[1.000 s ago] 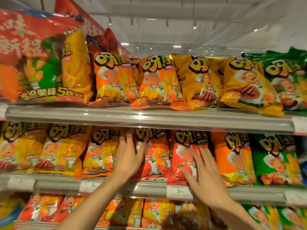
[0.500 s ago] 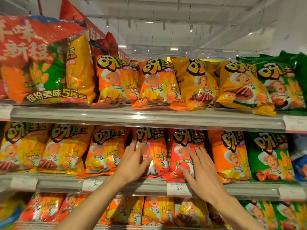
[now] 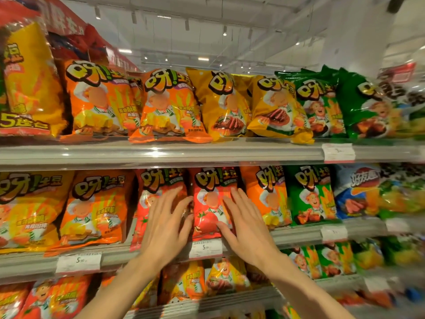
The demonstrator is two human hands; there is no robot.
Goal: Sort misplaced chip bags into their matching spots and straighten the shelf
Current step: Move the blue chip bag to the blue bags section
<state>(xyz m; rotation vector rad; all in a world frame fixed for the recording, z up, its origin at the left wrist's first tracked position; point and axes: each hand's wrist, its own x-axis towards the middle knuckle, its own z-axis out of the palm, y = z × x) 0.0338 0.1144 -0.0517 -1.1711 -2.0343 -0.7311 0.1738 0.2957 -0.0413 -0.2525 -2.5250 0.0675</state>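
Two red tomato chip bags stand side by side on the middle shelf (image 3: 296, 236). My left hand (image 3: 169, 229) lies flat with spread fingers on the left red bag (image 3: 158, 180). My right hand (image 3: 247, 226) presses with straight fingers on the right red bag (image 3: 211, 199). Orange bags (image 3: 94, 208) stand to the left of them and another orange bag (image 3: 266, 192) to the right, then a green bag (image 3: 310, 194).
The top shelf (image 3: 161, 153) carries orange, yellow and green bags; a yellow bag (image 3: 276, 111) leans over its front edge. Blue and mixed bags (image 3: 358, 192) fill the right end of the middle shelf. Price tags (image 3: 78, 261) hang on the rails. Lower shelf holds more bags.
The view has swung right, so the bags sit further left in frame. Both hands have shifted right and closer together; the left hand moved from the orange bag's edge onto the red bag.
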